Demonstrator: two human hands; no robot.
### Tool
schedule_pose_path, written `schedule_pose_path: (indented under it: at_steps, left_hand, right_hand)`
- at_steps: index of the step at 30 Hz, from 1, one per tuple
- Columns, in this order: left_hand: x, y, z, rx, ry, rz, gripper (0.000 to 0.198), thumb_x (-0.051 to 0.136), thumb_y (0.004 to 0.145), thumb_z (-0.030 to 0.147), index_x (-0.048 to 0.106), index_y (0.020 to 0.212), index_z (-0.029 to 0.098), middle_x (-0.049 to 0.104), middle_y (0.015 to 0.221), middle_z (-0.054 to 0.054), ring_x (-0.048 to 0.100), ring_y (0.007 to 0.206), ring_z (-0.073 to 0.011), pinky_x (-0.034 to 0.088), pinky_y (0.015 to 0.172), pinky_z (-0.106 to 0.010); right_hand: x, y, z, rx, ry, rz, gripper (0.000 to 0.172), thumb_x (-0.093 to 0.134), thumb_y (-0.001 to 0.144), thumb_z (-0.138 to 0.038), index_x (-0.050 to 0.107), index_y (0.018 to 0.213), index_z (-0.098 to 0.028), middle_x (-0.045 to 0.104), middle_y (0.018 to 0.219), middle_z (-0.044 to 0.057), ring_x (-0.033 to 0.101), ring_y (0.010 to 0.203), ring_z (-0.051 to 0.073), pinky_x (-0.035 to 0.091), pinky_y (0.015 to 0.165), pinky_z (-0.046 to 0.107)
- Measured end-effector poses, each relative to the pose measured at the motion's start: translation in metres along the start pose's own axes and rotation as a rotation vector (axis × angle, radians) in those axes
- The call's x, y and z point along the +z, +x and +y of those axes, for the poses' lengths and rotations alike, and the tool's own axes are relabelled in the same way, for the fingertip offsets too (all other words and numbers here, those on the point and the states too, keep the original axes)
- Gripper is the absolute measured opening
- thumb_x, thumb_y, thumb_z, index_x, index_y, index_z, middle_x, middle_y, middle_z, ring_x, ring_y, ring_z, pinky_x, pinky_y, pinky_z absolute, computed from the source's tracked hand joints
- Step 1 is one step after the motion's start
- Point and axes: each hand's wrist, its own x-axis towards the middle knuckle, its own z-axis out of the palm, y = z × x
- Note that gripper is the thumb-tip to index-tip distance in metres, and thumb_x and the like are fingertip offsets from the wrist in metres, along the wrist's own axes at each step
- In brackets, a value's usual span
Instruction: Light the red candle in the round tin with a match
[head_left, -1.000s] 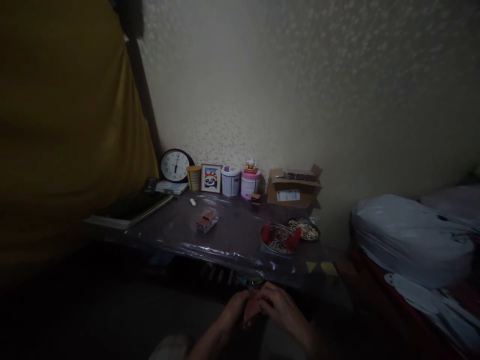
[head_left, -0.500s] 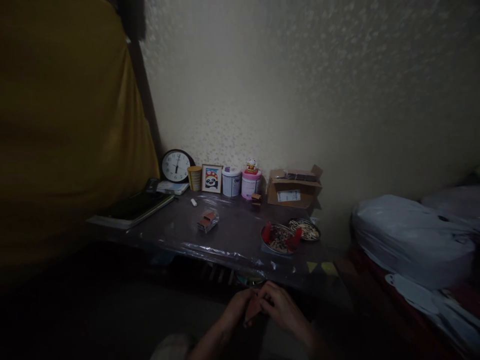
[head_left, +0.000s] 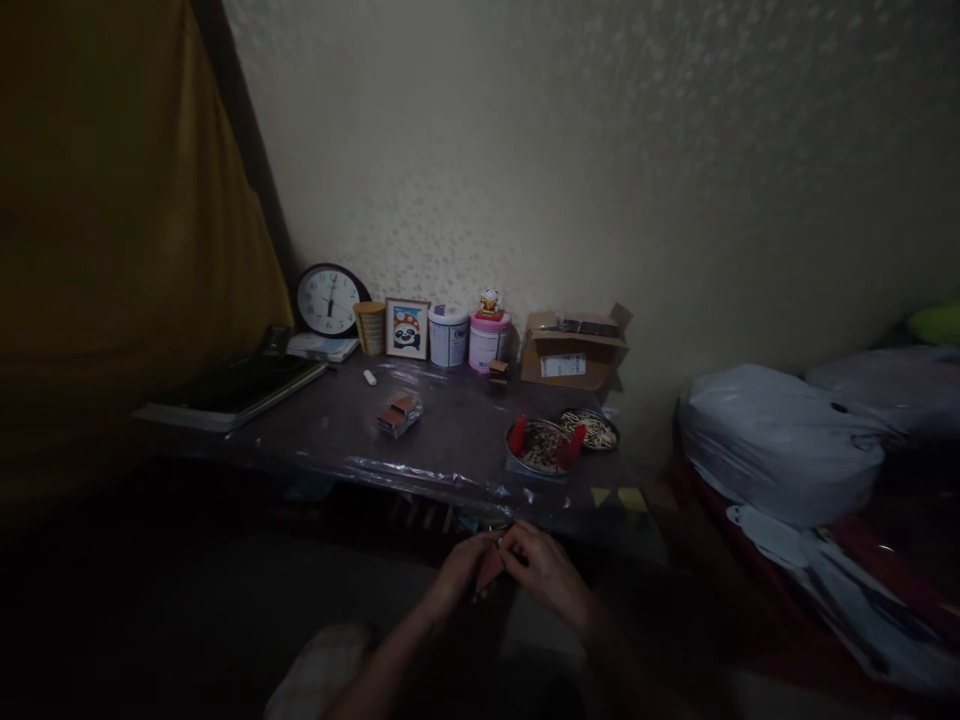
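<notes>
Above the floor in front of the table, my left hand (head_left: 463,567) is closed around the left side of a small reddish-brown matchbox (head_left: 490,567). My right hand (head_left: 541,565) is closed too, its fingers bunched on the matchbox's upper right end. A small pale spot shows between the fingertips; what it is I cannot make out. Nearest on the table is a round bowl (head_left: 541,462) of dark-tipped bits, with red pieces standing at its two sides. Behind it lies a plate (head_left: 598,432) of thin pale sticks.
Plastic-wrapped boxes (head_left: 399,413) lie on the covered table (head_left: 457,430). A clock (head_left: 328,300), a framed panda picture (head_left: 407,328), two tubs (head_left: 448,336) and a cardboard box (head_left: 574,358) line the wall. Left is a dark book (head_left: 232,392); right, a white bag (head_left: 780,440).
The view has swung slightly, so the table and its items sit higher and further left. Both hands stay on the matchbox, with the right fingers shifted a little at its top.
</notes>
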Motion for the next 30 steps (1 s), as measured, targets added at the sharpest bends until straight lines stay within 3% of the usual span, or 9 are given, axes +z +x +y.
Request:
schedule_pose_path:
  at_steps: [6,17,24,30]
  left_hand:
    - [-0.0009,0.0019,-0.0017,0.048,-0.011,0.034,0.034,0.051,0.073,0.036,0.067,0.094,0.016,0.065,0.063,0.000,0.049,0.045,-0.0112,0.034,0.043,-0.022]
    - [0.0014,-0.0001,-0.0015,-0.020,-0.010,-0.005,0.041,0.047,0.070,0.041,0.066,0.098,0.017,0.061,0.050,0.002,0.044,0.033,-0.0098,0.028,0.037,-0.023]
    - [0.0040,-0.0017,-0.0039,-0.004,-0.029,0.013,0.035,0.048,0.071,0.041,0.067,0.085,0.014,0.056,0.043,0.003,0.045,0.035,-0.0114,0.027,0.038,-0.023]
    - [0.0042,-0.0068,0.0005,0.024,-0.110,-0.007,0.030,0.052,0.070,0.035,0.069,0.080,0.013,0.066,0.056,-0.004,0.055,0.050,-0.0158,0.037,0.050,-0.026]
  right_hand:
    - [-0.0038,-0.0012,-0.0020,0.008,-0.039,0.002,0.009,0.048,0.082,-0.019,0.056,0.077,-0.021,0.057,0.078,-0.002,0.056,0.073,0.013,0.040,0.066,0.021]
    - [-0.0029,-0.0001,0.0030,-0.062,0.058,0.053,0.016,0.047,0.081,-0.013,0.060,0.080,-0.022,0.054,0.082,-0.001,0.056,0.076,0.012,0.042,0.069,0.021]
    - [0.0017,0.0016,-0.0011,-0.038,0.196,0.084,0.017,0.049,0.079,-0.013,0.063,0.083,-0.022,0.057,0.081,-0.001,0.057,0.074,0.013,0.043,0.066,0.021]
    - [0.0043,0.0034,-0.0005,-0.009,0.316,0.119,0.015,0.051,0.080,-0.017,0.065,0.080,-0.021,0.060,0.080,0.000,0.058,0.076,0.013,0.045,0.066,0.022]
